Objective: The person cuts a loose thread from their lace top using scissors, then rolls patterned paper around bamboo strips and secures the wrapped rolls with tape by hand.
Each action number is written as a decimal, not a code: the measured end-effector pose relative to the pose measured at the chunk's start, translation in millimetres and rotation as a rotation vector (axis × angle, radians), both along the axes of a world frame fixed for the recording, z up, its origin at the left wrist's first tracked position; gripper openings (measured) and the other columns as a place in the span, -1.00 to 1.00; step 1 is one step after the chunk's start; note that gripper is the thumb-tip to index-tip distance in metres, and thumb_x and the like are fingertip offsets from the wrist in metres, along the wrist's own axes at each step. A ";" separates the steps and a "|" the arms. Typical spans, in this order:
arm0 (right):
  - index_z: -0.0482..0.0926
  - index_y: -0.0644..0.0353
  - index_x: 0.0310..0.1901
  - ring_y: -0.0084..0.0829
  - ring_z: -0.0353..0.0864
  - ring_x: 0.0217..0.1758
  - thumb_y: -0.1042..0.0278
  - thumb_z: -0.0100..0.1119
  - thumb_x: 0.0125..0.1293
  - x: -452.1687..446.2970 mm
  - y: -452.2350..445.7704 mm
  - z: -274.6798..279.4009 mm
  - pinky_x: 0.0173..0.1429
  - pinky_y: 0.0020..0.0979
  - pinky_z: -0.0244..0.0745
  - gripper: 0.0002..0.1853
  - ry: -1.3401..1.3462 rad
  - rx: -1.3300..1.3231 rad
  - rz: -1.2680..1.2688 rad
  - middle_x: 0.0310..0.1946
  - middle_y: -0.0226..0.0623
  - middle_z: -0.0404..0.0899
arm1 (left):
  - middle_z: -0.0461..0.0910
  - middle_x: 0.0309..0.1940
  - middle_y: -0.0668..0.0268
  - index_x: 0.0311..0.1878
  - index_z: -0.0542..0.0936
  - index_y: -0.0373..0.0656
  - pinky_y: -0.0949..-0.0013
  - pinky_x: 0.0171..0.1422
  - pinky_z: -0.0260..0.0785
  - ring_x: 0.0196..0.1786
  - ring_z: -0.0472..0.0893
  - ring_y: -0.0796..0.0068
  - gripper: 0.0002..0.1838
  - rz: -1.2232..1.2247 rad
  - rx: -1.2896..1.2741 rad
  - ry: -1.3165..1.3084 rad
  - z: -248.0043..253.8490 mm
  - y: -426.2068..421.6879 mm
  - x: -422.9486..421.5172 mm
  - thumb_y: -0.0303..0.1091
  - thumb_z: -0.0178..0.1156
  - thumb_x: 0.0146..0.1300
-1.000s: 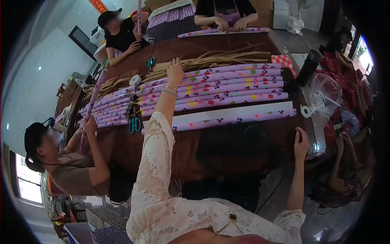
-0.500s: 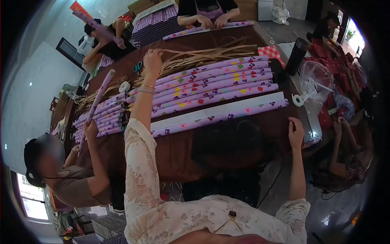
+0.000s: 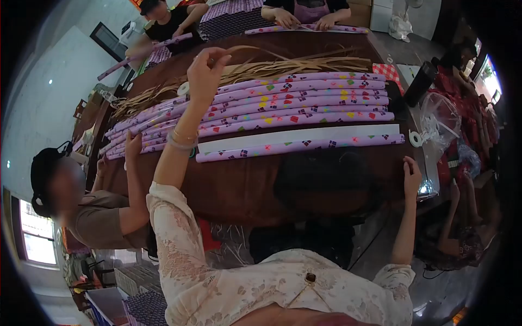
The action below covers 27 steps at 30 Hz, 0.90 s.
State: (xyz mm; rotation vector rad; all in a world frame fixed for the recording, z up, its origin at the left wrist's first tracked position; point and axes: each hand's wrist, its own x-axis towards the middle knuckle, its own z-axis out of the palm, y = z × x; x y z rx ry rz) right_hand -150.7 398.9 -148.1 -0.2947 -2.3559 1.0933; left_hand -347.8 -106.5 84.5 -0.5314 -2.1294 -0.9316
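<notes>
My left hand (image 3: 207, 73) is raised over the far part of the table, closed on one end of a thin brown paper strip (image 3: 253, 49). The strip runs right toward a pile of similar brown strips (image 3: 293, 66). In front of the pile lie several purple patterned wrapping paper rolls (image 3: 304, 100) side by side. Nearer to me, one roll (image 3: 299, 148) lies with a white sheet edge (image 3: 326, 131) showing behind it. My right hand (image 3: 412, 175) hangs by the table's right edge, fingers loosely bent and apart, with nothing in it.
A white tape roll (image 3: 416, 139) sits at the right edge, near a clear plastic bag (image 3: 439, 117) and a dark bottle (image 3: 421, 84). At left, a co-worker's hand (image 3: 133, 145) touches the rolls. Across the table, another person's hands (image 3: 304, 22) work on a roll.
My left hand has drawn the strip up from the pile, and my view has shifted. The co-worker at left has lowered a roll onto the others.
</notes>
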 end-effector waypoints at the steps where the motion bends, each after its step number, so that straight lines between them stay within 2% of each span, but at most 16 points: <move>1: 0.53 0.25 -0.08 -0.38 0.52 -0.02 0.40 0.01 0.31 -5.0 -1.9 0.6 0.08 -0.44 0.36 -0.79 0.013 -0.047 -0.044 -0.12 -0.26 0.55 | 0.58 -0.43 0.36 -0.31 0.55 -0.22 0.53 -0.33 0.36 -0.45 0.51 0.63 -0.85 -0.015 0.077 -0.154 -2.1 2.4 23.0 -0.40 0.29 0.09; 2: 0.53 0.25 -0.08 -0.40 0.51 -0.02 0.39 0.01 0.31 -9.3 -4.9 1.5 0.08 -0.45 0.36 -0.79 0.022 -0.097 -0.090 -0.12 -0.27 0.55 | 0.57 -0.43 0.40 -0.28 0.54 -0.24 0.60 -0.36 0.33 -0.45 0.48 0.74 -0.82 -0.115 0.141 -0.247 -10.8 0.4 36.9 -0.44 0.31 0.07; 3: 0.52 0.25 -0.08 -0.40 0.51 -0.02 0.40 0.03 0.30 -10.5 -32.8 28.1 0.08 -0.45 0.35 -0.79 0.076 -0.067 -0.074 -0.11 -0.27 0.55 | 0.57 -0.44 0.41 -0.26 0.53 -0.24 0.61 -0.37 0.33 -0.46 0.47 0.74 -0.79 -0.159 0.137 -0.296 -15.8 5.4 58.6 -0.46 0.32 0.05; 5: 0.53 0.24 -0.08 -0.35 0.51 -0.01 0.43 0.06 0.27 -17.1 -93.0 74.0 0.06 -0.43 0.36 -0.80 0.158 -0.059 0.083 -0.10 -0.25 0.55 | 0.56 -0.46 0.41 -0.22 0.51 -0.23 0.63 -0.39 0.32 -0.48 0.46 0.75 -0.74 -0.247 0.156 -0.428 -28.7 19.8 97.1 -0.49 0.34 0.02; 7: 0.53 0.19 -0.08 -0.29 0.49 0.02 0.46 0.10 0.22 -28.0 -143.2 97.4 0.06 -0.37 0.36 -0.78 0.291 0.044 0.373 -0.06 -0.25 0.53 | 0.57 -0.46 0.40 -0.23 0.50 -0.23 0.66 -0.39 0.31 -0.48 0.46 0.77 -0.72 -0.312 0.167 -0.533 -48.2 29.1 125.0 -0.52 0.36 -0.01; 9: 0.52 0.20 -0.04 -0.31 0.45 0.12 0.49 0.15 0.18 -35.6 -191.5 123.2 0.17 -0.38 0.30 -0.72 0.348 0.178 0.587 0.03 -0.28 0.50 | 0.57 -0.46 0.39 -0.24 0.50 -0.23 0.66 -0.41 0.31 -0.49 0.46 0.78 -0.72 -0.323 0.185 -0.619 -55.4 41.0 146.4 -0.51 0.37 -0.03; 12: 0.53 0.13 -0.03 -0.26 0.41 0.16 0.45 0.21 0.11 -59.3 -238.8 136.5 0.20 -0.33 0.27 -0.67 0.379 0.267 0.708 0.08 -0.30 0.47 | 0.58 -0.43 0.38 -0.25 0.50 -0.24 0.65 -0.43 0.33 -0.50 0.47 0.77 -0.74 -0.377 0.246 -0.583 -66.5 46.1 163.4 -0.56 0.35 -0.02; 14: 0.55 0.09 -0.07 -0.27 0.46 0.06 0.40 0.24 0.06 -74.8 -254.7 138.1 0.15 -0.31 0.28 -0.67 0.567 0.480 0.772 -0.07 -0.29 0.52 | 0.58 -0.42 0.38 -0.26 0.50 -0.25 0.65 -0.44 0.33 -0.51 0.47 0.77 -0.75 -0.409 0.287 -0.516 -69.0 45.6 176.4 -0.58 0.34 -0.02; 15: 0.55 0.09 -0.07 -0.27 0.46 0.06 0.40 0.24 0.06 -76.5 -252.8 136.6 0.15 -0.31 0.28 -0.67 0.560 0.478 0.772 -0.07 -0.29 0.52 | 0.58 -0.40 0.37 -0.24 0.50 -0.26 0.66 -0.44 0.32 -0.49 0.48 0.77 -0.75 -0.367 0.315 -0.563 -67.6 43.4 186.4 -0.59 0.33 -0.01; 17: 0.58 0.06 -0.12 -0.35 0.49 -0.13 0.37 0.25 0.04 -79.2 -244.2 133.6 -0.03 -0.34 0.34 -0.70 0.515 0.568 0.966 -0.32 -0.35 0.51 | 0.58 -0.39 0.37 -0.23 0.51 -0.26 0.66 -0.45 0.32 -0.48 0.49 0.76 -0.75 -0.325 0.342 -0.607 -67.8 36.0 204.4 -0.61 0.32 0.00; 18: 0.58 0.06 -0.12 -0.35 0.49 -0.13 0.37 0.25 0.04 -71.4 -239.5 138.5 -0.03 -0.34 0.34 -0.70 0.515 0.568 0.968 -0.32 -0.35 0.51 | 0.59 -0.38 0.36 -0.22 0.52 -0.27 0.67 -0.45 0.32 -0.47 0.49 0.75 -0.74 -0.301 0.379 -0.669 -70.9 30.2 213.0 -0.61 0.32 0.00; 20: 0.57 0.01 -0.21 -0.46 0.42 -0.42 0.39 0.24 0.01 -37.2 -224.7 160.9 -0.23 -0.42 0.35 -0.76 0.614 0.679 0.866 -0.52 -0.45 0.37 | 0.59 -0.38 0.36 -0.22 0.57 -0.26 0.69 -0.44 0.31 -0.44 0.51 0.73 -0.77 -0.282 0.407 -0.761 -86.3 12.4 224.3 -0.62 0.30 0.01; 22: 0.59 0.01 -0.19 -0.50 0.38 -0.53 0.41 0.25 -0.04 -8.8 -205.9 171.7 -0.41 -0.51 0.32 -0.70 0.625 0.785 0.798 -0.52 -0.47 0.37 | 0.59 -0.40 0.36 -0.23 0.59 -0.26 0.69 -0.45 0.29 -0.45 0.51 0.73 -0.78 -0.278 0.332 -0.760 -95.0 -0.2 229.7 -0.62 0.30 0.00; 23: 0.59 0.01 -0.19 -0.50 0.38 -0.53 0.41 0.25 -0.04 3.4 -198.2 178.8 -0.41 -0.51 0.32 -0.70 0.612 0.778 0.809 -0.52 -0.47 0.37 | 0.59 -0.41 0.36 -0.25 0.61 -0.25 0.68 -0.46 0.28 -0.47 0.51 0.72 -0.80 -0.284 0.247 -0.757 -98.6 -4.8 233.2 -0.62 0.30 0.00; 25: 0.61 0.09 -0.19 -0.46 0.45 -0.57 0.48 0.30 -0.11 21.4 -183.9 193.0 -0.50 -0.52 0.30 -0.66 0.504 0.992 0.620 -0.51 -0.42 0.46 | 0.59 -0.43 0.37 -0.25 0.62 -0.24 0.68 -0.47 0.27 -0.47 0.51 0.72 -0.80 -0.286 0.299 -0.819 -105.9 -10.4 236.6 -0.61 0.31 0.00; 27: 0.62 0.11 -0.18 -0.44 0.50 -0.52 0.52 0.29 -0.08 36.7 -172.3 200.8 -0.47 -0.51 0.35 -0.68 0.472 0.986 0.564 -0.48 -0.39 0.50 | 0.59 -0.44 0.38 -0.25 0.63 -0.24 0.68 -0.48 0.27 -0.48 0.51 0.72 -0.80 -0.289 0.349 -0.883 -108.9 -13.1 238.0 -0.61 0.31 -0.01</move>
